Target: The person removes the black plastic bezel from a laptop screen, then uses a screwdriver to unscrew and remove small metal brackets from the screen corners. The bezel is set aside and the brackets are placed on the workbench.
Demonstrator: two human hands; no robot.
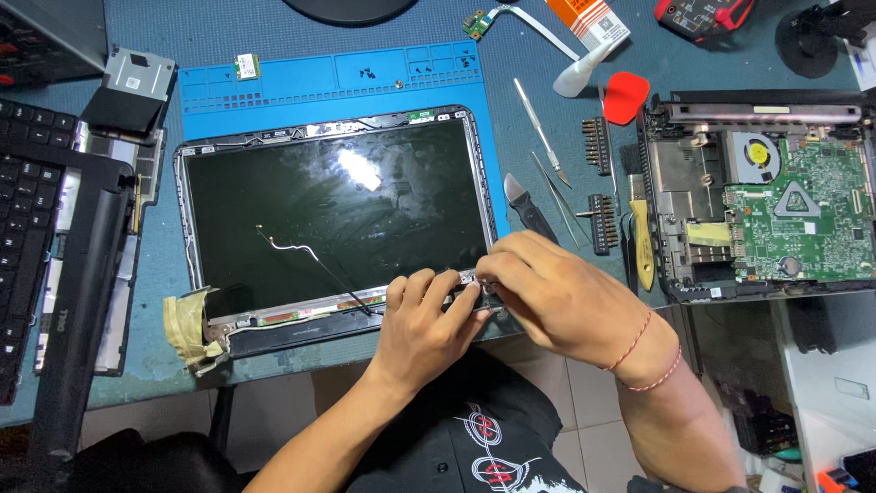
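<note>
Your left hand (422, 315) and right hand (547, 294) meet at the screen panel's (333, 215) five o'clock corner, fingers curled closed and pinching its metal hinge bracket (474, 285). The panel lies flat on the blue mat (274, 87). At three o'clock, the opened laptop base (757, 196) holds a green circuit board (808, 215) and fan (756, 153).

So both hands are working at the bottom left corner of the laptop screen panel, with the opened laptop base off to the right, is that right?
Not quite. The head view shows the left hand and the right hand meeting at the bottom right corner of the laptop screen panel, not the bottom left. The opened laptop base does lie to the right.
</note>
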